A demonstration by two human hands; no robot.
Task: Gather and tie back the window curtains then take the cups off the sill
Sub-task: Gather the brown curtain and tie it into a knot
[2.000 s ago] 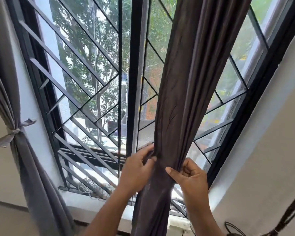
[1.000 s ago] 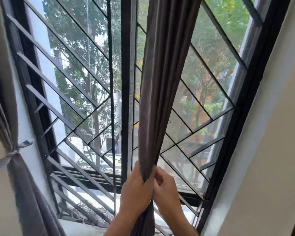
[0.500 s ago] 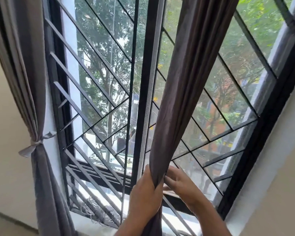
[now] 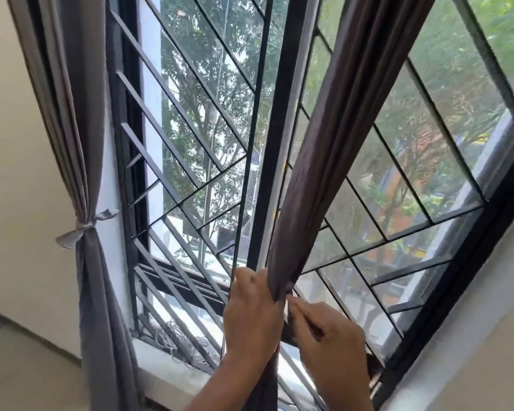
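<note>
Brown curtain bunched tight, tie going on!

The left hand (image 4: 251,317) has its grip clamped round the gathered right curtain (image 4: 327,161), whose long axis climbs up and right from that grip. The right hand (image 4: 328,336), just right of it, pinches a pale tie strip (image 4: 286,307) against the bundle. Far left, the grey curtain (image 4: 92,277) is already tied. On the white sill (image 4: 161,369) below, no cups in view.
</note>
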